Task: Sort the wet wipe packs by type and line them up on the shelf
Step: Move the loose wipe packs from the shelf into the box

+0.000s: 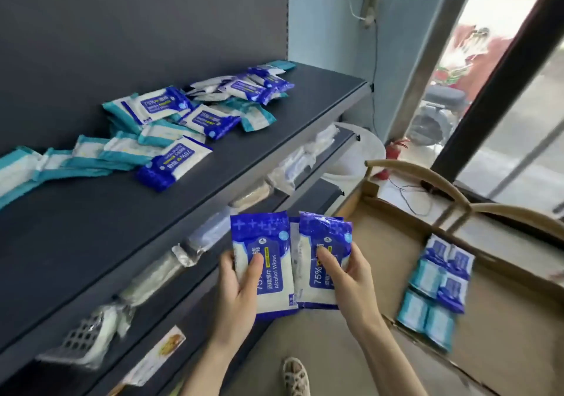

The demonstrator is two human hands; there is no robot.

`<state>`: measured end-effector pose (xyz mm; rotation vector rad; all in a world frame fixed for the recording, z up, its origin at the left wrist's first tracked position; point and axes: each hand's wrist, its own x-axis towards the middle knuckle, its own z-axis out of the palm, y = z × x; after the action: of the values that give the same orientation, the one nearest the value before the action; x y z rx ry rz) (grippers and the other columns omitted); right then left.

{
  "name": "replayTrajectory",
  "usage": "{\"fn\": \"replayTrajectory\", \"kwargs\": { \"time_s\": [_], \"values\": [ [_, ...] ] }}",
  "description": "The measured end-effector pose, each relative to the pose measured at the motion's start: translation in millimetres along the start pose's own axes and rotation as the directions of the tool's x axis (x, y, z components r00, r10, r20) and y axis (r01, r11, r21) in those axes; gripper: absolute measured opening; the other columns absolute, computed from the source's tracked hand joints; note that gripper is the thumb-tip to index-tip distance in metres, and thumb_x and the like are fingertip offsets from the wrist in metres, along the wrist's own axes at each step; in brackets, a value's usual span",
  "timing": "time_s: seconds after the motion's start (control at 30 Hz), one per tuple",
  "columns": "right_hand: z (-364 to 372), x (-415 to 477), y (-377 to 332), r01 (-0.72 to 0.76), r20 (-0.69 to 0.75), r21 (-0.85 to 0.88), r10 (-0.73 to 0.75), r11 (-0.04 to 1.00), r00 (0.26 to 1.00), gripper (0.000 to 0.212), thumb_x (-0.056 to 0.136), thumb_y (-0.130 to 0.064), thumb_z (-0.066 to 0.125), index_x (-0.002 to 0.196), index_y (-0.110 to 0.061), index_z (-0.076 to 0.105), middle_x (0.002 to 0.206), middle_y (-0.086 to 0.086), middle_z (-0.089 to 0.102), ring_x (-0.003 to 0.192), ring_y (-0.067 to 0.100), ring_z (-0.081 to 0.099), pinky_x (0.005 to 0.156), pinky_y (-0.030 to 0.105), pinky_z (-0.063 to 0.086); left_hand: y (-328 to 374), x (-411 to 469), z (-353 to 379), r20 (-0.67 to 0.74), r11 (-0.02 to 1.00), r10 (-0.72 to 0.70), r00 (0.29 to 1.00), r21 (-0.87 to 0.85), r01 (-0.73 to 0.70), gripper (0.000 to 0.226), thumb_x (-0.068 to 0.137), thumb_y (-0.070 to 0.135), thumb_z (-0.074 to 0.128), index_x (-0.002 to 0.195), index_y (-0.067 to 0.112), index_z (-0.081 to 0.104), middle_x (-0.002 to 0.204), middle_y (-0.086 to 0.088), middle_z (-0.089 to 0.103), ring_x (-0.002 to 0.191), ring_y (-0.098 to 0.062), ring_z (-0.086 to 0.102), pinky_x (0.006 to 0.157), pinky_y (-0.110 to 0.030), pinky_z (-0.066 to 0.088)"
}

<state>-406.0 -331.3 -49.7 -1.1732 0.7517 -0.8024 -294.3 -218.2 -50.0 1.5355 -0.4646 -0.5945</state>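
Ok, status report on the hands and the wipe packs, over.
Left hand grips left blue pack. Right hand grips right blue pack. Shelf pile unsorted, blue and teal mixed. Nothing blocking.

Left hand (241,285), right hand (345,273) each grip blue alcohol-wipe pack; mixed packs (183,120) strewn on shelf (274,126).

Daylight from right window (503,59), soft blur, wide-angle warp

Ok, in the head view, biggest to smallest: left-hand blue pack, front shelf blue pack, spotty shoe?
1. Left-hand blue pack, closest to the camera.
2. Front shelf blue pack.
3. Spotty shoe, partly cut off.
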Motion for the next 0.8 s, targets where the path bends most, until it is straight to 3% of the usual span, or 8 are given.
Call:
{"fn": "replayTrajectory", "kwargs": {
  "time_s": [0.13,0.3,0.43,0.57,0.7,0.8],
  "values": [
    [-60.8,-34.6,4.0,0.015,-0.18,-0.05,-0.024,0.999,0.983,0.018,0.089,-0.011,0.059,0.106,-0.009,0.055,0.095,0.009,0.073,0.08,0.024,0.071,0.061,0.029,0.057,-13.6,-23.9,45.3,0.175,0.999,-0.036,0.984,0.022,0.032,0.018,0.091,0.025,0.055,0.106,0.017,0.05,0.09,0.004,0.072,0.078,-0.012,0.07,0.06,-0.022,0.053],
    [-144.9,-72.9,7.6,-0.016,-0.375,-0.141,-0.038,0.99,0.926,0.014,0.088,-0.013,0.062,0.101,-0.014,0.058,0.095,0.007,0.072,0.085,0.027,0.07,0.074,0.045,0.058,-39.2,-55.6,112.9,0.364,0.992,-0.114,0.924,0.097,0.084,0.016,0.089,0.026,0.058,0.103,0.019,0.051,0.093,0.0,0.071,0.081,-0.015,0.07,0.066,-0.029,0.056],
    [-214.5,-101.6,14.4,-0.081,-0.482,-0.176,-0.015,0.981,0.876,0.012,0.086,-0.014,0.065,0.097,-0.016,0.06,0.095,0.008,0.072,0.086,0.028,0.069,0.077,0.049,0.056,-57.7,-94.1,171.9,0.464,0.978,-0.21,0.861,0.105,0.182,0.015,0.091,0.019,0.057,0.102,0.014,0.051,0.088,0.001,0.071,0.073,-0.01,0.07,0.056,-0.02,0.052],
    [-279.7,-126.3,23.0,-0.164,-0.554,-0.139,0.061,0.977,0.83,0.012,0.086,-0.012,0.066,0.095,-0.014,0.058,0.093,0.01,0.071,0.08,0.022,0.07,0.071,0.038,0.058,-83.7,-134.5,229.0,0.494,0.941,-0.335,0.802,0.146,0.304,0.014,0.091,0.018,0.057,0.102,0.013,0.05,0.088,0.0,0.071,0.072,-0.011,0.07,0.054,-0.02,0.052],
    [-334.3,-142.5,31.1,-0.217,-0.594,-0.132,0.098,0.967,0.799,0.013,0.086,-0.013,0.067,0.094,-0.017,0.058,0.09,0.004,0.071,0.08,0.02,0.07,0.069,0.035,0.058,-109.1,-161.4,279.7,0.509,0.919,-0.393,0.766,0.205,0.336,0.013,0.092,0.019,0.058,0.101,0.016,0.05,0.096,-0.007,0.07,0.076,-0.013,0.07,0.06,-0.024,0.055],
    [-362.9,-147.4,32.5,-0.231,-0.617,-0.073,0.138,0.97,0.775,0.013,0.087,-0.013,0.066,0.096,-0.015,0.056,0.085,-0.002,0.071,0.072,0.011,0.07,0.057,0.021,0.054,-111.6,-171.2,308.0,0.523,0.903,-0.428,0.737,0.213,0.373,0.013,0.093,0.017,0.056,0.102,0.013,0.048,0.095,-0.008,0.069,0.072,-0.012,0.07,0.055,-0.022,0.054]
  ]
}}
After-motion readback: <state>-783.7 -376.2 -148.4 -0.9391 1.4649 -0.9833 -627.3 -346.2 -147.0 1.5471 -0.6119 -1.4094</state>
